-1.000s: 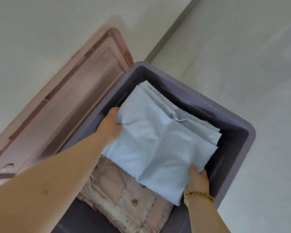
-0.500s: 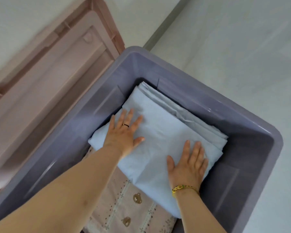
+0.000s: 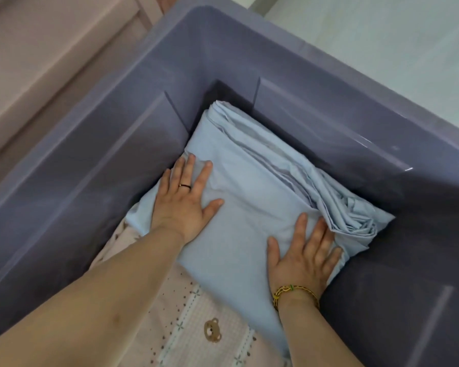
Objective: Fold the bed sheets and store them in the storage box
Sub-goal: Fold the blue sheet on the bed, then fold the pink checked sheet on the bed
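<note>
So the folded blue sheet (image 3: pixel 249 186) sat inside the purple storage box (image 3: pixel 104 154), its far corner shoved right up into the box's far corner. The left edge ran close along the left wall. On the right there was a dark strip of free room between the bunched-up layered folds and the right wall. Both hands lay flat on top of it: the left hand (image 3: pixel 186 200), with a dark ring (image 3: pixel 185 185), and the right hand (image 3: pixel 302 255), with a gold bracelet (image 3: pixel 294 292) at the wrist. Their fingers were straight and spread, pressing down and gripping nothing. Underneath was a pink sheet with a little bear print (image 3: pixel 204 327), partly covered by the blue one and the left forearm and cut off at the bottom of the view. The near end of the box was out of frame too, and I couldn't see its bottom. A pinkish lid (image 3: pixel 51 49) sat just outside at upper left, looking blurry, with pale floor (image 3: pixel 382 35) past the far rim.
</note>
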`<state>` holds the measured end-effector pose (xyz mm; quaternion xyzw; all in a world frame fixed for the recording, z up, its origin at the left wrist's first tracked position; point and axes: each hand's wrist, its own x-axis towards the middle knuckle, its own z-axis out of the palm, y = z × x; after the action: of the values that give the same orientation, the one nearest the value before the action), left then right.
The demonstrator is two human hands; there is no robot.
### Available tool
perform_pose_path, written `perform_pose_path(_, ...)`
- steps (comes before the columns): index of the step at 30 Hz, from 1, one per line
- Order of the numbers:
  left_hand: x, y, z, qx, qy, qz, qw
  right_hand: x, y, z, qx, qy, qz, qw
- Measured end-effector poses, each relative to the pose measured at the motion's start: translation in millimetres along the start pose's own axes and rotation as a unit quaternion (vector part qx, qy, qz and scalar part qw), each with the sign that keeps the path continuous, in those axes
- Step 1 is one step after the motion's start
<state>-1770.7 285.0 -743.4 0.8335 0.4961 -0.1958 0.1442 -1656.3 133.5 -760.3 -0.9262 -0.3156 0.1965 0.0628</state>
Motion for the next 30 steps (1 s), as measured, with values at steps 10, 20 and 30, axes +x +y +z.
perform_pose_path(10,-17.5,5.7,-75.6,-0.046,-0.102,-0.047,0.993,3.1,-22.1,-82.1,-0.018,-0.234,0.069,0.970)
perform_pose_path(20,-134.5,38.8,-360.3,-0.082,0.063,0.020,0.994,-40.2,-85.6,-375.2,0.203,-0.103,0.032,0.973)
perform_pose_path(30,-389.0,157.4,-609.5,-0.235,0.222,0.272,0.907,-286.0,-49.8,-664.6,0.461,0.217,0.050,0.859)
